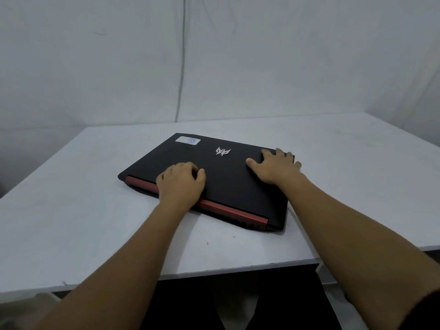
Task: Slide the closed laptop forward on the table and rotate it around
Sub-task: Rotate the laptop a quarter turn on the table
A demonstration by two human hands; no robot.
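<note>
Hands are pressing flat on the closed laptop (214, 172) lying skewed on the tabletop (345, 186): left hand (181, 184) curled near the red hinge edge, right hand (276, 166) spread at the far corner. Rigid, probably heavy; corners are offering turning leverage.

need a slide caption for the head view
Both hands, left hand and right hand, press flat on a closed black laptop lying angled on a white table.

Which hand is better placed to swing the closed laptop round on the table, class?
Probably the right hand: it lies spread flat near the laptop's far right corner, giving leverage. The left hand rests curled at the near red-trimmed edge, closer to the middle.
</note>
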